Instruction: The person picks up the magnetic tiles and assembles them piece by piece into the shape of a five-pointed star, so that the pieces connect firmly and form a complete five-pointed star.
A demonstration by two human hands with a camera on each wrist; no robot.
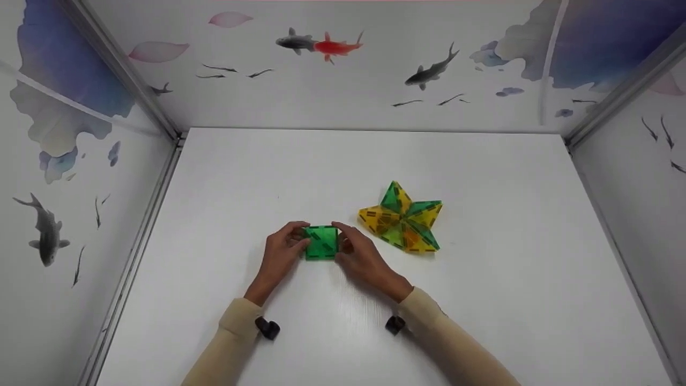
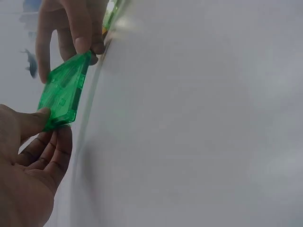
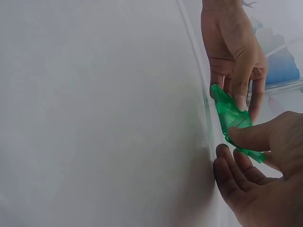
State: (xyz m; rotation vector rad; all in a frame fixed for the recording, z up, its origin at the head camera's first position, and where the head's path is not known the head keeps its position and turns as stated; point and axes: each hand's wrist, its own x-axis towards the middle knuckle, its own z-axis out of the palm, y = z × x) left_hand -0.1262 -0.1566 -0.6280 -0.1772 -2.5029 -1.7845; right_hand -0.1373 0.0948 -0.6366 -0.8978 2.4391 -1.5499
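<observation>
Between both hands is a green see-through square magnetic tile [image 1: 321, 243], held above the white table. Whether it is one tile or several stacked, I cannot tell. My left hand [image 1: 280, 254] pinches its left edge, thumb on the near face in the left wrist view, where the tile [image 2: 64, 92] tilts. From the right side, my right hand [image 1: 367, 260] pinches the opposite edge; its thumb lies over the tile [image 3: 232, 113] in the right wrist view. Right of the hands, a star [image 1: 402, 219] built of yellow and green triangular magnetic tiles rests on the table.
The white table [image 1: 498, 300] spreads around the hands. Panels printed with fish and petals enclose it, a back wall [image 1: 353, 102] and one on either side. Dark wrist cameras hang under both sleeves.
</observation>
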